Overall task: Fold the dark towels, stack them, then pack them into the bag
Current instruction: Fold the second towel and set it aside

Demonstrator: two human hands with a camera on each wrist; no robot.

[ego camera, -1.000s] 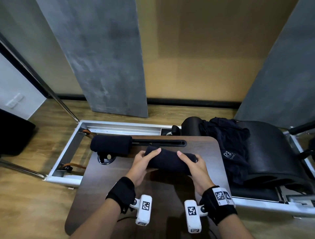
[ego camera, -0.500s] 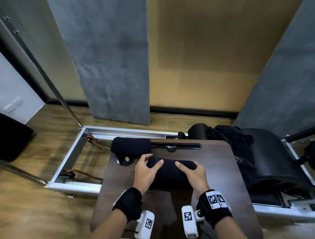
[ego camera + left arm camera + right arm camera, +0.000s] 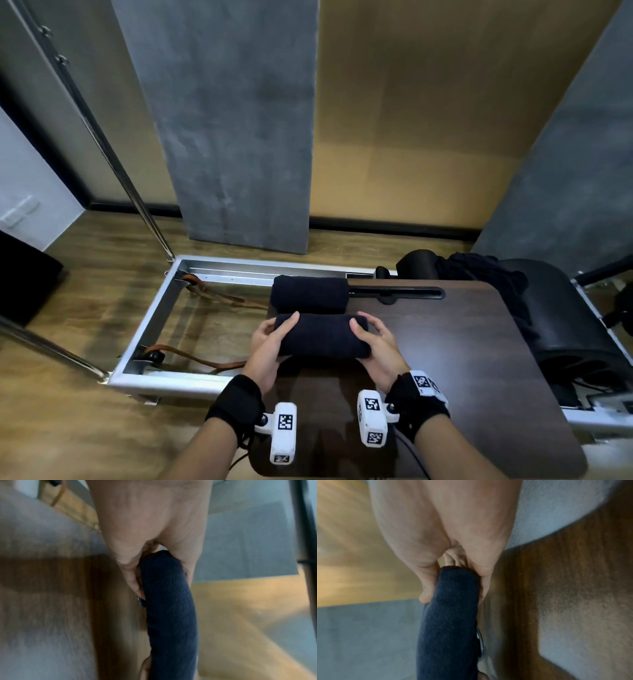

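Your left hand (image 3: pixel 265 354) and right hand (image 3: pixel 378 346) each grip one end of the dark navy rolled terry towel (image 3: pixel 320 337), fingers (image 3: pixel 132 580) curled round it with thumbs on top. You hold it over the dark brown wooden surface (image 3: pixel 455 370). Just beyond it, a second dark rolled towel (image 3: pixel 308 294) lies at that surface's far left edge. Beyond the surface's far right corner, a crumpled dark cloth (image 3: pixel 479 277) lies on the black padded seat (image 3: pixel 555 315).

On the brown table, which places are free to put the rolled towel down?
Free: the bare table right of the held rolled towel, up to the pile of dark cloth; also the near strip by the wrists. Crowded: the far left corner with the second rolled towel.
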